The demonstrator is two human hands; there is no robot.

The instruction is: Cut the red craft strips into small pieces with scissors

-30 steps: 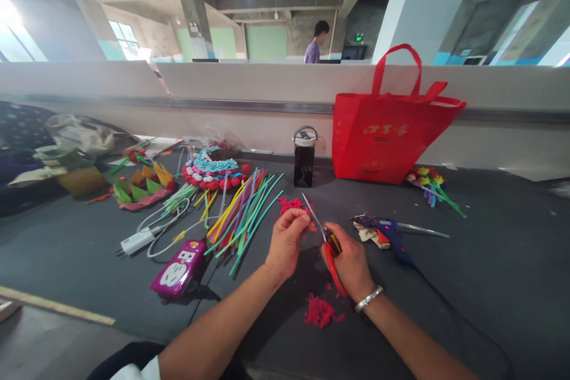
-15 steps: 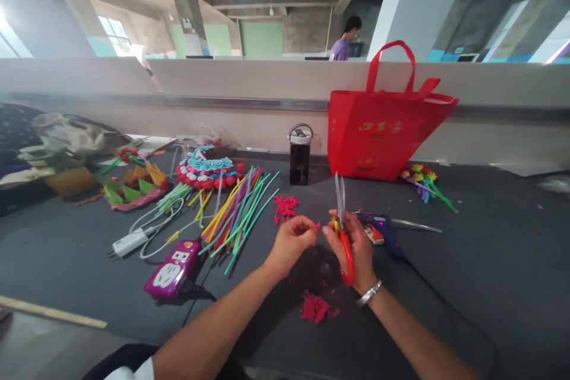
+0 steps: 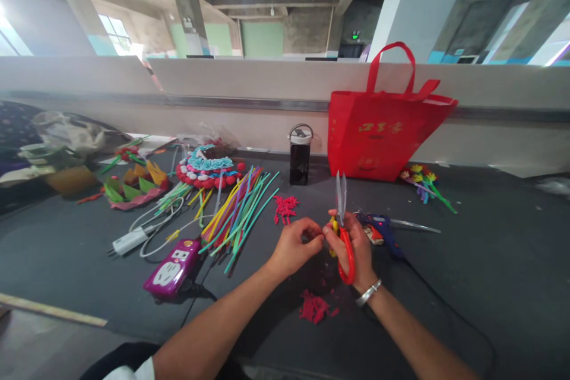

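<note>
One bag [image 3: 378, 142] and one bottle [image 3: 299, 163] hide their contents, your right hand [image 3: 361, 255] grips scissors [image 3: 349, 252], and whether your left hand [image 3: 296, 244] holds something, I cannot tell.

The left hand [image 3: 296, 249] was bent inward, its index finger curled over the thumb [image 3: 315, 244] and their tips close together. Just beside those fingertips stood the right thumb [image 3: 335, 244]; whether they touched was hard to tell. The right hand [image 3: 356, 252] was closed in a grip, its fingers curled opposite that thumb. Behind the fingers, both wrists were raised, and the left forearm [image 3: 218, 320] and right forearm [image 3: 414, 320] spread apart toward the elbows.
</note>
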